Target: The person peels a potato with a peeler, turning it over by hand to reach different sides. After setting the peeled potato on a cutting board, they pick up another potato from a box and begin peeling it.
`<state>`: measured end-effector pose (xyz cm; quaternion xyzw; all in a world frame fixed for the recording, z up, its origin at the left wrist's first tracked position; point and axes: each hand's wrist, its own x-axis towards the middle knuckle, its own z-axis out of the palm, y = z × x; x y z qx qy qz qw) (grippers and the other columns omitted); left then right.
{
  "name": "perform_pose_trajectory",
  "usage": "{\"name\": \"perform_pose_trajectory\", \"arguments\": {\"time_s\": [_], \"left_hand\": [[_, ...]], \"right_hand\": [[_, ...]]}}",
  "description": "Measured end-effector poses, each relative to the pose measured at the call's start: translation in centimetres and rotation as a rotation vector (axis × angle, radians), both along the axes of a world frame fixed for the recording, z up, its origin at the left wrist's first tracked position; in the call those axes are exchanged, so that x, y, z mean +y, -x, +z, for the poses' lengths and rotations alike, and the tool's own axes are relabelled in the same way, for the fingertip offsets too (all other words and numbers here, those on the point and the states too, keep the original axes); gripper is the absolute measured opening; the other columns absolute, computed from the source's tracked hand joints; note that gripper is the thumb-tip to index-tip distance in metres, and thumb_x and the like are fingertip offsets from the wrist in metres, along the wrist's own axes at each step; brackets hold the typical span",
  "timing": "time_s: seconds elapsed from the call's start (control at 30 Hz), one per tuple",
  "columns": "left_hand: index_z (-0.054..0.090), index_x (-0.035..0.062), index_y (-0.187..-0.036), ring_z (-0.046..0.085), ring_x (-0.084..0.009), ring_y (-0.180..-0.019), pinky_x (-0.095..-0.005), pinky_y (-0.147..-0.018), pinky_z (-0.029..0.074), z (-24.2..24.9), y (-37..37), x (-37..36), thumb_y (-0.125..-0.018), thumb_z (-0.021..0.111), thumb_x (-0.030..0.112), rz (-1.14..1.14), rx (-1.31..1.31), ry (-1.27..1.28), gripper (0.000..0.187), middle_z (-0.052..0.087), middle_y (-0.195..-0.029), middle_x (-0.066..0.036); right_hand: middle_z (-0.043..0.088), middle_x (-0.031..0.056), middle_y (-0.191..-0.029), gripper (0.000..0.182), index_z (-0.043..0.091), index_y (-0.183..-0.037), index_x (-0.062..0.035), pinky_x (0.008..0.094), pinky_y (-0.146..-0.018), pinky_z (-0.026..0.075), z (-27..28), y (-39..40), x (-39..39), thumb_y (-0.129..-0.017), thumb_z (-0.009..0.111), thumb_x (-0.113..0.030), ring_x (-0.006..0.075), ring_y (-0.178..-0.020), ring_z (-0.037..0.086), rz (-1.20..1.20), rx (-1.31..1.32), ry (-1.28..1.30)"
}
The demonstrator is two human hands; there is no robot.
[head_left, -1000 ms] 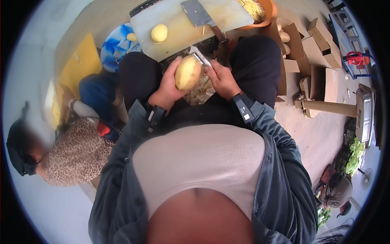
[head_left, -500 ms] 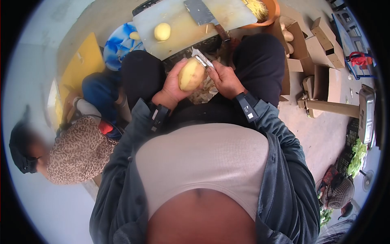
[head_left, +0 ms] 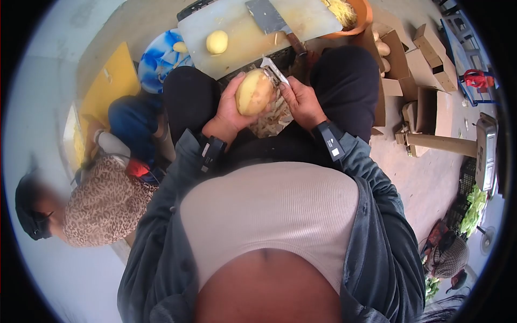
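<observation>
In my left hand [head_left: 227, 110] is a large potato [head_left: 253, 94], its fingers wrapped round the side and underneath. Most of the potato's surface is pale yellow, with browner skin towards the right. My right hand [head_left: 302, 102] grips a peeler [head_left: 276, 72], whose blade end lies at the potato's upper right edge. Beneath both hands, between the knees, lie potato peelings [head_left: 272, 121]. Beyond them, a peeled potato [head_left: 217, 42] rests on a white cutting board [head_left: 237, 24], along with a cleaver [head_left: 267, 19] whose handle juts over the near edge.
An orange basin [head_left: 366, 13] of potato shreds stands at the upper right, near a cardboard box [head_left: 396, 56] holding potatoes. A blue-and-white basin [head_left: 153, 62] is left of the board. A person in a leopard-print top [head_left: 105, 202] sits at left. A scale [head_left: 486, 151] stands far right.
The potato has turned slightly in my left hand, showing more of its peeled side. My right hand and the peeler have shifted a little to the right.
</observation>
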<state>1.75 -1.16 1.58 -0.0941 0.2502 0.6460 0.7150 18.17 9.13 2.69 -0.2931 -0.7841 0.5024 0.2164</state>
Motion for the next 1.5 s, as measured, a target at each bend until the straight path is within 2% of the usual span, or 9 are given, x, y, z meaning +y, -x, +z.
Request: {"name": "perform_pose_trajectory", "arguments": {"time_s": [0.4, 0.57, 0.67, 0.73, 1.0, 1.1, 1.17, 1.27, 1.5], "left_hand": [[0.056, 0.0103, -0.115, 0.058, -0.0343, -0.097, -0.0430, -0.073, 0.049, -0.3, -0.4, -0.5, -0.090, 0.049, 0.046, -0.021, 0.013, -0.007, 0.044, 0.062, -0.108, -0.012], [0.059, 0.0127, -0.109, 0.059, -0.0278, -0.095, -0.0434, -0.073, 0.049, -0.2, -0.7, -0.7, -0.089, 0.053, 0.044, 0.035, -0.017, 0.041, 0.038, 0.063, -0.104, -0.009], [0.059, 0.0134, -0.107, 0.060, -0.0251, -0.093, -0.0432, -0.073, 0.049, -0.2, -0.9, -0.9, -0.088, 0.054, 0.044, 0.037, -0.017, 0.058, 0.036, 0.064, -0.103, -0.008], [0.060, 0.0133, -0.107, 0.060, -0.0252, -0.093, -0.0430, -0.074, 0.049, -0.2, -0.9, -1.0, -0.088, 0.054, 0.044, 0.037, -0.017, 0.061, 0.036, 0.064, -0.103, -0.008], [0.059, 0.0130, -0.108, 0.059, -0.0246, -0.094, -0.0421, -0.074, 0.049, -0.5, -1.1, -1.4, -0.087, 0.055, 0.043, 0.052, -0.056, 0.081, 0.037, 0.064, -0.103, -0.007], [0.059, 0.0137, -0.111, 0.058, -0.0252, -0.098, -0.0443, -0.078, 0.048, -1.1, -0.6, -1.3, -0.087, 0.055, 0.044, 0.055, -0.102, 0.056, 0.039, 0.062, -0.107, -0.008], [0.058, 0.0150, -0.115, 0.056, -0.0260, -0.102, -0.0466, -0.086, 0.045, -1.0, -0.5, -1.1, -0.087, 0.053, 0.047, 0.073, 0.026, 0.099, 0.043, 0.060, -0.112, -0.008], [0.057, 0.0157, -0.118, 0.055, -0.0267, -0.105, -0.0473, -0.091, 0.042, -0.8, -0.6, -0.9, -0.087, 0.051, 0.049, 0.085, 0.021, 0.174, 0.046, 0.059, -0.115, -0.008], [0.056, 0.0126, -0.119, 0.053, -0.0293, -0.106, -0.0465, -0.090, 0.043, -1.9, -0.6, -1.0, -0.088, 0.050, 0.049, 0.119, 0.001, 0.188, 0.048, 0.057, -0.116, -0.011]], "right_hand": [[0.058, 0.0257, -0.078, 0.023, 0.054, -0.090, 0.0003, 0.0426, -0.066, 0.045, 0.0, -0.1, -0.3, -0.094, 0.049, -0.022, 0.0436, -0.077, 0.057, 0.086, -0.011, -0.006], [0.059, 0.0258, -0.078, 0.023, 0.054, -0.092, 0.0000, 0.0430, -0.066, 0.046, -1.8, -0.4, -0.4, -0.094, 0.050, -0.023, 0.0438, -0.078, 0.058, 0.127, 0.056, -0.034], [0.059, 0.0258, -0.079, 0.023, 0.053, -0.095, -0.0001, 0.0436, -0.067, 0.046, -1.4, -0.7, -0.7, -0.094, 0.050, -0.023, 0.0437, -0.079, 0.058, 0.163, -0.042, -0.024], [0.057, 0.0172, -0.074, 0.019, 0.057, -0.099, -0.0006, 0.0330, -0.065, 0.046, -1.2, -0.8, -0.9, -0.096, 0.050, -0.018, 0.0266, -0.064, 0.054, 0.156, -0.038, -0.052], [0.058, 0.0199, -0.075, 0.020, 0.057, -0.101, 0.0001, 0.0349, -0.065, 0.046, -0.7, -0.9, -1.2, -0.096, 0.050, -0.018, 0.0331, -0.067, 0.057, 0.175, -0.073, -0.046], [0.058, 0.0212, -0.077, 0.021, 0.056, -0.104, -0.0001, 0.0363, -0.065, 0.047, -0.5, -0.7, -1.9, -0.095, 0.050, -0.018, 0.0361, -0.070, 0.058, 0.252, -0.035, -0.057], [0.058, 0.0219, -0.077, 0.022, 0.055, -0.107, -0.0002, 0.0372, -0.065, 0.047, -0.2, -0.6, -2.3, -0.095, 0.050, -0.018, 0.0374, -0.071, 0.059, 0.329, 0.003, -0.079], [0.060, 0.0254, -0.091, 0.027, 0.051, -0.114, -0.0020, 0.0445, -0.074, 0.047, 0.7, -0.4, -2.2, -0.092, 0.051, -0.017, 0.0444, -0.086, 0.058, 0.345, -0.053, -0.039], [0.061, 0.0255, -0.089, 0.025, 0.052, -0.109, -0.0017, 0.0475, -0.072, 0.046, 0.2, -0.2, -2.3, -0.092, 0.052, -0.020, 0.0437, -0.084, 0.058, 0.363, -0.134, -0.076]]}}
